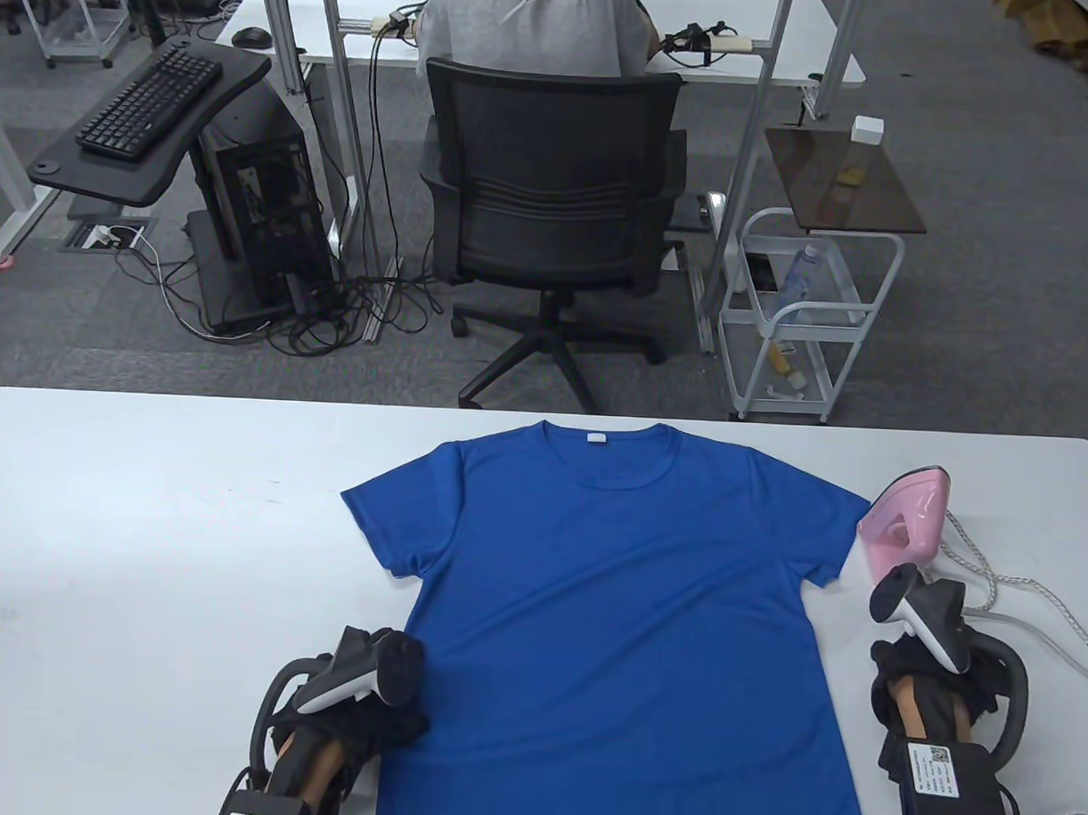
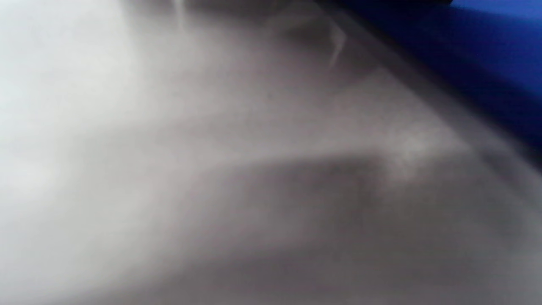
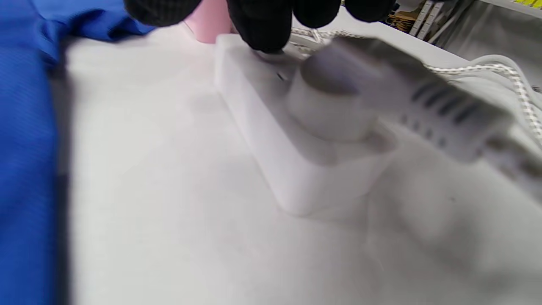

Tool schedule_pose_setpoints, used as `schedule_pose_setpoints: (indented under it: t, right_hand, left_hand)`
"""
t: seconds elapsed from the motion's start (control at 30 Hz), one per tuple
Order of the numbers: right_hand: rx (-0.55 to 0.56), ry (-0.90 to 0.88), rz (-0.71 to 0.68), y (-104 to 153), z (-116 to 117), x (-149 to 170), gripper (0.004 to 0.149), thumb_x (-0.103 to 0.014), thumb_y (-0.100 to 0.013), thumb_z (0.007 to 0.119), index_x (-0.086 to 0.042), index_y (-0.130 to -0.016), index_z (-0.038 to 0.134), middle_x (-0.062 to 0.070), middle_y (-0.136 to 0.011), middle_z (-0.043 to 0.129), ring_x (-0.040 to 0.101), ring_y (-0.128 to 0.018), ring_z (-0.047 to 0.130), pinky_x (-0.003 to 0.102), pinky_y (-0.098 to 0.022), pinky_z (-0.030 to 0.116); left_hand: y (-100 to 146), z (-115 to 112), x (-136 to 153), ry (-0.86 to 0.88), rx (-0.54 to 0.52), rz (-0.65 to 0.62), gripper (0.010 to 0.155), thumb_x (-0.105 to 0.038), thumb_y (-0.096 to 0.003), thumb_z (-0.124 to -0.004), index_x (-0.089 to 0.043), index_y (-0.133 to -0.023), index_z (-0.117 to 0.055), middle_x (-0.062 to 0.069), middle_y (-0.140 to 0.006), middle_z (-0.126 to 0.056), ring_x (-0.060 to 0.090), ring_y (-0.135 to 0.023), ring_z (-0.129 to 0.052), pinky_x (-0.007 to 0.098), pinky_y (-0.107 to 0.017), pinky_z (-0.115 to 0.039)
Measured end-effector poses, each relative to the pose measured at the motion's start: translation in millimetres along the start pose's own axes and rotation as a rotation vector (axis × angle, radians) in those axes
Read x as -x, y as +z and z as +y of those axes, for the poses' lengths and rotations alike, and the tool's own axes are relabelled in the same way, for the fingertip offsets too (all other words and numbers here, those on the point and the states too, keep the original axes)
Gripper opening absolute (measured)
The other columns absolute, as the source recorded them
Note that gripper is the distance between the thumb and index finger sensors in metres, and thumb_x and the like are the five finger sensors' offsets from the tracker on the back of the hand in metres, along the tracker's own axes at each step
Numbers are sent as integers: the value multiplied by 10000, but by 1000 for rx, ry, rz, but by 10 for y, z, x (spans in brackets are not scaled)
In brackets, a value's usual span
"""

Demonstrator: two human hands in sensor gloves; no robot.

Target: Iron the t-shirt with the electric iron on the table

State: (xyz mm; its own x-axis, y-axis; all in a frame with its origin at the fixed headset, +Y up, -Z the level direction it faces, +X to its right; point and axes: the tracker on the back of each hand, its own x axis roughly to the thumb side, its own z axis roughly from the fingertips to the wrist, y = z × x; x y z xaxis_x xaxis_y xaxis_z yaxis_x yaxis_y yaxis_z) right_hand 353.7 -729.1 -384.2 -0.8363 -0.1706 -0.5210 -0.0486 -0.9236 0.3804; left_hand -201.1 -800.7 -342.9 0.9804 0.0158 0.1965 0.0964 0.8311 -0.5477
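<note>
White table (image 1: 148, 518) is bearing flat blue shirt (image 1: 617, 606) | pink iron (image 1: 905, 523) is standing beside its right sleeve; likely heavy, so grasp its handle | your right hand (image 1: 931, 679) is pressing a power strip (image 3: 296, 148) | left hand (image 1: 356, 695): grip unclear.

The left wrist view is showing almost nothing sharply: the whole picture is blurring into soft grey and white. The pale table (image 2: 106, 127) is filling most of it, with darker smeared shadow running across the lower middle. A strip of blue t-shirt (image 2: 487, 46) is lying in the upper right corner, its edge slanting down toward the right side.
</note>
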Motion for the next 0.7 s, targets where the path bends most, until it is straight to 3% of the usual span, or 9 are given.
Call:
schedule_pose_setpoints:
  t: [0.1, 0.17, 0.33, 0.47, 0.57, 0.7]
  right_hand:
    - [122, -69, -66, 128, -95, -155, 661, -482, -459, 650, -136, -1022, 662, 233, -1097, 526, 555, -940, 589, 697, -638, 553]
    - [168, -118, -158, 233, -159, -383, 659, -480, -457, 653, -155, -1031, 648, 239, -1100, 532, 558, -939, 600, 700, -634, 559]
    - [252, -174, -397, 465, -359, -1139, 669, -485, -449, 645, -233, -1063, 562, 238, -1130, 491, 564, -974, 556, 718, -654, 518]
    - [277, -178, -554, 715, -392, -1607, 696, -507, -434, 623, -293, -1079, 473, 220, -1157, 432, 555, -1012, 477, 736, -669, 452]
    - [310, -162, -627, 911, -287, -1744, 711, -520, -426, 609, -315, -1081, 428, 212, -1169, 383, 553, -1025, 415, 744, -671, 405]
    - [312, -171, -624, 1112, -68, -1668, 733, -533, -412, 599, -328, -1083, 389, 204, -1179, 336, 549, -1036, 348, 758, -672, 345]
  left_hand:
    - [47, 83, -21, -49, -31, 3, 813, -595, -451, -609, -310, -1114, -236, 42, -1180, -252, 387, -1103, -307, 606, -762, -402]
    - [102, 217, -64, -34, -130, 14, 826, -594, -450, -602, -305, -1116, -208, 48, -1187, -275, 391, -1105, -326, 605, -764, -414]
    - [176, 609, -181, 17, -360, 27, 846, -596, -457, -585, -329, -1104, -111, 51, -1202, -208, 389, -1120, -270, 623, -775, -377]
    - [221, 802, -219, -13, -421, 64, 873, -604, -460, -571, -323, -1082, -26, 60, -1196, -94, 397, -1113, -192, 631, -771, -329]
    - [335, 819, -253, 4, -463, 65, 879, -603, -463, -568, -317, -1073, -4, 73, -1185, -54, 412, -1099, -148, 639, -761, -305]
    - [491, 709, -338, -7, -495, 80, 886, -610, -465, -561, -314, -1064, 20, 79, -1180, -36, 420, -1090, -122, 644, -753, -289]
